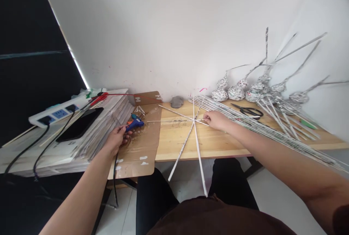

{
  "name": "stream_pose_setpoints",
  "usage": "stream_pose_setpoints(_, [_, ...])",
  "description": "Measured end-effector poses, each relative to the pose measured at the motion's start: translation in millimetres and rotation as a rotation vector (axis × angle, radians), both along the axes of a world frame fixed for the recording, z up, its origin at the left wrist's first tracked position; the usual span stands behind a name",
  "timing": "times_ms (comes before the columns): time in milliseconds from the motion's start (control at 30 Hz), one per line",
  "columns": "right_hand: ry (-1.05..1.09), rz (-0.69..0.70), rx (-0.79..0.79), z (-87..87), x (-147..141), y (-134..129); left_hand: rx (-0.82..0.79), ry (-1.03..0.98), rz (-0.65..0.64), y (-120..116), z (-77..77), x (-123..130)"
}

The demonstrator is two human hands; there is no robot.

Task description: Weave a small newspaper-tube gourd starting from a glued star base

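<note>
left hand (117,138) grips glue gun (135,123), right hand (215,120) pinches paper stick (200,120) lying crosswise.

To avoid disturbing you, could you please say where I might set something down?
Bare wood lies front-left of the paper-stick star, bordered by the cardboard, and front-right, between the table's front edge and the right forearm. Crowded: back right, with long sticks, scissors and woven gourd shapes; far left, with the paper stack.
</note>
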State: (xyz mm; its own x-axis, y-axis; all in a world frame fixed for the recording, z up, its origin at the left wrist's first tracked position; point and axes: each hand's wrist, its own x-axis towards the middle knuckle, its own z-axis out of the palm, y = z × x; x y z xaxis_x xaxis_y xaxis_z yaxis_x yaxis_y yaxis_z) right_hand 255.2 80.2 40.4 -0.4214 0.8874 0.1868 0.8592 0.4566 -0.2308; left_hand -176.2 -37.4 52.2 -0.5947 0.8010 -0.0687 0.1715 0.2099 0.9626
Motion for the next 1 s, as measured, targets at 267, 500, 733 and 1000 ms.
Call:
stream_pose_setpoints(267, [0.028,0.196,0.050,-6.1,-3.0,4.8,-0.257,0.647,-0.083,9.7,-0.4,-15.6])
stream_pose_setpoints(500, [-0.143,0.298,0.074,1.9,-19.8,4.0,0.110,1.278,-0.499,17.5,-8.3,62.1])
stream_pose_setpoints(733, [-0.441,0.377,0.049,20.6,-39.5,8.9,0.274,1.108,-0.862,46.8,-19.9,164.1])
stream_pose_setpoints(1000, [-0.416,0.374,0.009,20.8,-34.4,10.7,0.243,1.166,-0.931,60.5,-19.0,202.1])
